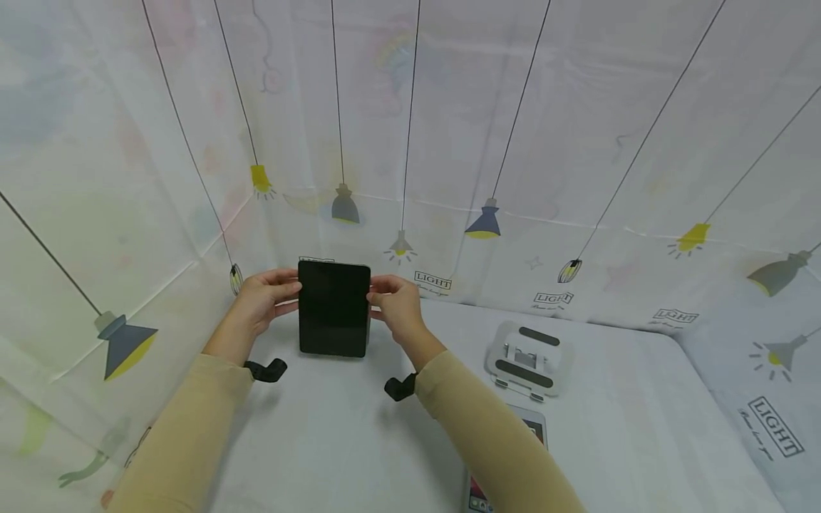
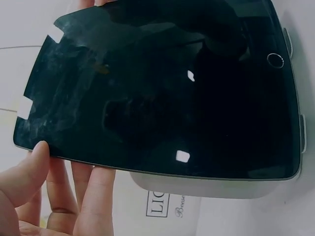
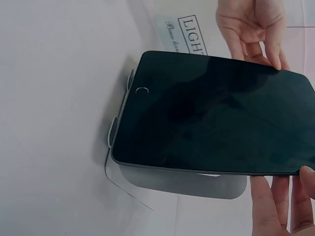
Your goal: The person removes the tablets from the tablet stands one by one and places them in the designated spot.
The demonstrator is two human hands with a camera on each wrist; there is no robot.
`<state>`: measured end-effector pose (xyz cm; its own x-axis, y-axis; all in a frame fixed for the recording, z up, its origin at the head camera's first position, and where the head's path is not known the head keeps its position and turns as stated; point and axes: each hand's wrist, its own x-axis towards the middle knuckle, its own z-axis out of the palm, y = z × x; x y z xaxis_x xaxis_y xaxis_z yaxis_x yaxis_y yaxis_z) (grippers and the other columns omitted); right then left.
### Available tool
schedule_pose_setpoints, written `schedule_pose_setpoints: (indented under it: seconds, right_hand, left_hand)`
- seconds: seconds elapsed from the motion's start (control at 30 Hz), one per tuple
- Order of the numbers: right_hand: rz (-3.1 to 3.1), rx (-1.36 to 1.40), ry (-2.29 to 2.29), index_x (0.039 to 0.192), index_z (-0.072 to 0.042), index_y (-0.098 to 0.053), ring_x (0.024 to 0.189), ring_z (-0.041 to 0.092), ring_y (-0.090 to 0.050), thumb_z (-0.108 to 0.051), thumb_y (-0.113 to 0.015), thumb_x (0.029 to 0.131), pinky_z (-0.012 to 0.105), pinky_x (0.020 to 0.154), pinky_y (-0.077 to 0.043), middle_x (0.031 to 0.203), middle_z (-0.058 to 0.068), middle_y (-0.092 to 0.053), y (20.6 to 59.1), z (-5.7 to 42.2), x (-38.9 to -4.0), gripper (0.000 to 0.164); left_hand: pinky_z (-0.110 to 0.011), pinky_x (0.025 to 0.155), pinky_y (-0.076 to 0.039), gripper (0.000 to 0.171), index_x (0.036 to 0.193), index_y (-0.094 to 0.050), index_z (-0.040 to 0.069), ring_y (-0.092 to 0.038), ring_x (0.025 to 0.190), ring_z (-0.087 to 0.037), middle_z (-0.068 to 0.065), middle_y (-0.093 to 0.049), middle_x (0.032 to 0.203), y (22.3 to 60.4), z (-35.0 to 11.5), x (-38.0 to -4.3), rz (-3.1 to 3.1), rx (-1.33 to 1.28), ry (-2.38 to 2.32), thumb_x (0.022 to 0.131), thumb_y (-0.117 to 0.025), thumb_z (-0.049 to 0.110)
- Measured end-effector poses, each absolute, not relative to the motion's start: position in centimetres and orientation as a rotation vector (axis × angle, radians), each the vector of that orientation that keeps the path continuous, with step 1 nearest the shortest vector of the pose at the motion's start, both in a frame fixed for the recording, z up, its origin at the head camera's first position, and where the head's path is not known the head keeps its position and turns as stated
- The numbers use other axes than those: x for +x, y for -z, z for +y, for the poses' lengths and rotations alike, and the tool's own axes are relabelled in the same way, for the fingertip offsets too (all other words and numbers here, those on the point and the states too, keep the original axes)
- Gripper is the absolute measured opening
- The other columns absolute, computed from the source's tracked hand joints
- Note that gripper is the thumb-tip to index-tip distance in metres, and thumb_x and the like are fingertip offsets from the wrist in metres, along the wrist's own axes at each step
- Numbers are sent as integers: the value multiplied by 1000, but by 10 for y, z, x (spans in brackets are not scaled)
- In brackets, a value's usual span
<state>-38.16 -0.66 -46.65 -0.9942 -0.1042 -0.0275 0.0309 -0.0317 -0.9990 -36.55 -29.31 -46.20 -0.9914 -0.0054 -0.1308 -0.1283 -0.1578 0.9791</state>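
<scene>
The left hand point(image 1: 261, 305) and right hand point(image 1: 399, 308) each pinch a side edge of the tablet point(image 1: 333, 310), thumbs at the front and fingers behind, both grips narrow. It stands before the rear stand point(image 3: 182, 185) at the table's point(image 1: 340, 427) far left, long axis upright, screen toward the person, the button point(image 2: 275, 60) end down at two lips point(image 2: 303, 132). To its right lies the flat stand point(image 1: 524, 358); nearer, the right sleeve point(image 1: 494, 434) partly covers a device point(image 1: 527, 414)

Booth-like setting, room type unclear: lamp-printed cloth walls point(image 1: 590, 85) around white tabletop point(image 1: 641, 413).
</scene>
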Motion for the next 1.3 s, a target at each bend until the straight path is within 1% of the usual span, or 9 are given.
schedule_pose_setpoints:
  seconds: [0.17, 0.3, 0.5, 0.77, 0.9, 1.0, 1.1, 1.3]
  right_hand:
    - [2109, -82, 2195, 118, -12, -79, 93, 19, -75, 3, -74, 98, 61, 95, -63, 108, 8, -70, 467, -4, -381, 26]
    - [2104, -86, 2195, 119, -10, -79, 91, 19, -75, 5, -74, 97, 61, 94, -63, 106, 8, -70, 468, -2, -380, 27]
    - [2103, -112, 2179, 119, -10, -79, 90, 20, -74, 5, -74, 96, 62, 92, -64, 104, 8, -69, 470, 1, -377, 28]
    - [2099, -107, 2159, 119, -10, -79, 90, 18, -74, 5, -73, 96, 53, 84, -68, 104, 9, -70, 471, 5, -373, 28]
    - [2093, -95, 2154, 119, -10, -79, 89, 19, -74, 4, -74, 96, 56, 87, -67, 105, 10, -70, 471, 7, -370, 27]
    - [2101, -86, 2143, 118, -11, -79, 88, 19, -75, 4, -74, 96, 57, 88, -66, 104, 9, -70, 472, 8, -367, 27]
    - [2105, -85, 2144, 118, -11, -80, 85, 18, -75, 5, -73, 96, 55, 86, -67, 104, 9, -70, 475, 9, -366, 28]
    - [2096, -93, 2161, 117, -8, -80, 82, 16, -72, 8, -73, 94, 48, 76, -70, 102, 10, -71, 477, 10, -364, 30]
  left_hand:
    - [-32, 87, -68, 26, 124, -76, 18, -77, 92, -9, 7, -73, 105, 460, -290, -363, 1989, -164, -2308, 102, -73, 5]
    - [-32, 88, -68, 26, 125, -75, 18, -78, 92, -8, 7, -74, 105, 459, -289, -361, 1992, -171, -2291, 102, -72, 5]
    - [-30, 86, -68, 32, 133, -72, 15, -78, 92, -7, 8, -71, 105, 461, -288, -358, 1993, -201, -2271, 101, -75, 7]
    - [-31, 85, -68, 37, 136, -70, 14, -78, 92, -7, 9, -74, 105, 462, -286, -356, 1994, -224, -2247, 100, -76, 7]
    - [-30, 85, -68, 45, 144, -66, 12, -78, 93, -7, 8, -73, 105, 465, -285, -356, 2004, -223, -2223, 100, -76, 9]
    - [-30, 86, -68, 46, 146, -65, 11, -78, 94, -7, 8, -72, 107, 467, -283, -355, 2026, -227, -2196, 101, -76, 11]
    - [-30, 86, -68, 46, 145, -66, 12, -78, 94, -8, 7, -71, 108, 468, -282, -353, 2037, -233, -2181, 101, -77, 12]
    - [-30, 88, -67, 47, 147, -66, 14, -78, 95, -8, 7, -73, 109, 469, -280, -350, 2034, -257, -2166, 101, -77, 14]
